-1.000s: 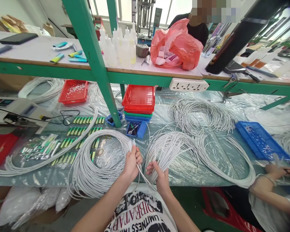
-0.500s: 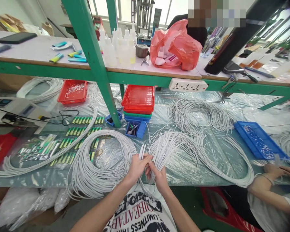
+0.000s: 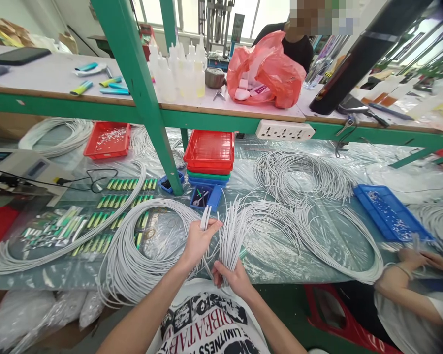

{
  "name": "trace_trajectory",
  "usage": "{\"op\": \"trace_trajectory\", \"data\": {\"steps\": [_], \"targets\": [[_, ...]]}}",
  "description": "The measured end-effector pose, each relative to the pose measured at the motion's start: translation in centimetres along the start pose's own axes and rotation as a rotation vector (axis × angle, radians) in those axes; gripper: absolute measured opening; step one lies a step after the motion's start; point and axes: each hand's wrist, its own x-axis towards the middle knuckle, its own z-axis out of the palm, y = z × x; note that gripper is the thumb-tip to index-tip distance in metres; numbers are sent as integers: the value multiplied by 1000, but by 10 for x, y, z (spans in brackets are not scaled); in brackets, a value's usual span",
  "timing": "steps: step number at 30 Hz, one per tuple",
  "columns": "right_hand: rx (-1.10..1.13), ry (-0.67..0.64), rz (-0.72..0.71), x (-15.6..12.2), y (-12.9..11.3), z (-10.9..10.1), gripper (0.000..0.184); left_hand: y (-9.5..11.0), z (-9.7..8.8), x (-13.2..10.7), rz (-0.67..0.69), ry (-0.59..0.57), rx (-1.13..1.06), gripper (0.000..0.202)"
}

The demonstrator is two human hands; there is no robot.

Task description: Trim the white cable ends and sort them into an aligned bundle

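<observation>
My left hand is closed round a few white cables, whose ends stick up above the fingers. Just to its right, my right hand grips a thick bundle of white cables low down, with the loose ends fanned upward. Left of my hands lies a large coil of white cable on the plastic-covered bench. Another loose heap of cable spreads behind and to the right of the bundle. The fingertips of my right hand are partly hidden by the cables.
Stacked red trays and a small blue box stand ahead. Rows of green-yellow pieces lie left. A blue tray is on the right, near a co-worker's hands. A green shelf post rises in front.
My hands have moved apart. The left went up and leftward with its few cables; the right moved down and slightly left, and its bundle now stands more upright.
</observation>
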Motion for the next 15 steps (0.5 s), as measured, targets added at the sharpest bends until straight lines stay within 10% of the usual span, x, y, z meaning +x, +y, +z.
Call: {"op": "trace_trajectory", "data": {"steps": [15], "targets": [[-75, 3, -33, -3, 7, 4, 41, -7, -5, 0, -87, -103, -3, 33]]}}
